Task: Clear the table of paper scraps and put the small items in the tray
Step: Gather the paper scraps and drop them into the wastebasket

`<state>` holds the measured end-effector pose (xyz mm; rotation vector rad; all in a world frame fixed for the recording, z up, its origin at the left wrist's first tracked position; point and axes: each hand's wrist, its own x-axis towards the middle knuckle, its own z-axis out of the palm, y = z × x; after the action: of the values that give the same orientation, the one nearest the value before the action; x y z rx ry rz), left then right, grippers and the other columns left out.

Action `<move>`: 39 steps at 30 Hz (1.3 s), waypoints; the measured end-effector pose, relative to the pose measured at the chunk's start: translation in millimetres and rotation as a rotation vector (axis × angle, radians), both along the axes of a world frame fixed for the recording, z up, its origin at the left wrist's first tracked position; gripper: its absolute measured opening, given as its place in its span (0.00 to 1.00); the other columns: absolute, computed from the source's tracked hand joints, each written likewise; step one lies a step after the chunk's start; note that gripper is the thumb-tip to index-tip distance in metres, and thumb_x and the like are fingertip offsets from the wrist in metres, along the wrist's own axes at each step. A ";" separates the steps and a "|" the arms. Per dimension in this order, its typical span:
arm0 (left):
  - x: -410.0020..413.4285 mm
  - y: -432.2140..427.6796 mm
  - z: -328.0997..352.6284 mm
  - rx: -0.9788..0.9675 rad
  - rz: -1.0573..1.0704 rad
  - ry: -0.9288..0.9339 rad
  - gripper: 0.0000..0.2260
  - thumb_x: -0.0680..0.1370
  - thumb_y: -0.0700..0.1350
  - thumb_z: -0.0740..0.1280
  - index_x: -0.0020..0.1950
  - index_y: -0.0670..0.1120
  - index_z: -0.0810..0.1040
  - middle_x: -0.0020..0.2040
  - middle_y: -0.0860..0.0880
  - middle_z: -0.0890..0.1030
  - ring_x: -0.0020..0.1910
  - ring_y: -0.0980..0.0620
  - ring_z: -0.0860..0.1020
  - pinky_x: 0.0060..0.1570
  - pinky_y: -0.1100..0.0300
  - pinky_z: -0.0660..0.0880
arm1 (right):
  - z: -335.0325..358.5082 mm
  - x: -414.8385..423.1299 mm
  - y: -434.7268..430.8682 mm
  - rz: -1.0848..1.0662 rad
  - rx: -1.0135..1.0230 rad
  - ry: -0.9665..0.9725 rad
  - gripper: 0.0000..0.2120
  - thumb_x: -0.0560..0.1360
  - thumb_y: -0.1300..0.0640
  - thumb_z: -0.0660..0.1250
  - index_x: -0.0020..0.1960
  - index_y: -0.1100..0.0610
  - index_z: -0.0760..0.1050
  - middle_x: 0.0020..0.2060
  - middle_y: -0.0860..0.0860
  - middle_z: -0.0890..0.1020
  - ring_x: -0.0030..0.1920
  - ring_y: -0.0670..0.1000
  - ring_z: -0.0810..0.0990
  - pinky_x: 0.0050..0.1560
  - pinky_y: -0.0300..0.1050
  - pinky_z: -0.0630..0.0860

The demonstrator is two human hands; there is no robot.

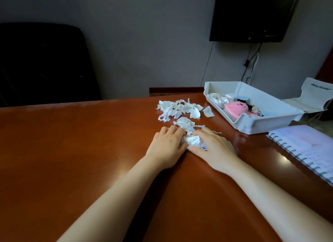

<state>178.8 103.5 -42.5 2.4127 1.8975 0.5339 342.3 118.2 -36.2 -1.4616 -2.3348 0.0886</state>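
- left hand (166, 144): fingers curled down onto the left edge of the near scraps (193, 140), palm on the table (90, 142).
- right hand (214, 148): fingers and thumb curled round the same clump from the right. The two hands are squeezing it together between them.
- Clump not lifted yet, still lying on the table.
- far pile (177, 109) of torn paper is untouched, just beyond the hands. One loose scrap (208, 111) lies beside it, near the tray.
- tray (252, 123) at right already holds the small items, pink brush (237, 107) among them. That part looks done.
- Some paper-like bits in the tray's far corner; can't tell what they are.
- Left to do: remove all scraps. Roughly halfway.
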 end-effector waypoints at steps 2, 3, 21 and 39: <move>1.1 -1.4 1.1 0.037 -0.017 0.009 0.11 0.81 0.51 0.55 0.57 0.48 0.69 0.55 0.51 0.71 0.49 0.51 0.65 0.49 0.59 0.63 | -0.8 -1.8 -3.1 -0.042 -0.033 -0.025 0.22 0.76 0.40 0.60 0.67 0.47 0.67 0.61 0.44 0.74 0.60 0.54 0.76 0.45 0.42 0.64; 1.4 -2.2 1.7 0.051 -0.029 0.004 0.08 0.81 0.51 0.55 0.53 0.48 0.69 0.51 0.51 0.70 0.46 0.52 0.64 0.46 0.60 0.62 | 5.0 -1.8 -8.0 -0.037 -0.032 -0.015 0.22 0.76 0.40 0.60 0.66 0.47 0.69 0.61 0.45 0.76 0.59 0.54 0.76 0.45 0.42 0.64; -36.0 -66.6 8.7 -0.002 0.056 -0.414 0.20 0.81 0.53 0.55 0.31 0.52 0.74 0.29 0.54 0.77 0.33 0.53 0.77 0.40 0.57 0.73 | -3.6 -2.7 -27.3 -0.058 -0.240 0.694 0.12 0.78 0.57 0.62 0.39 0.60 0.77 0.20 0.40 0.74 0.24 0.39 0.72 0.26 0.28 0.66; -94.4 -153.8 26.8 0.062 0.205 -1.043 0.21 0.82 0.48 0.56 0.30 0.44 0.72 0.23 0.50 0.71 0.20 0.58 0.67 0.23 0.67 0.65 | 84.5 -88.6 -79.6 0.123 -0.516 0.854 0.28 0.78 0.47 0.61 0.73 0.61 0.60 0.66 0.57 0.71 0.67 0.54 0.69 0.61 0.48 0.65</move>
<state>84.4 -50.3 -15.7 1.4060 1.5836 1.4844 253.7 38.5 48.4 -1.1291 -1.7209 1.1701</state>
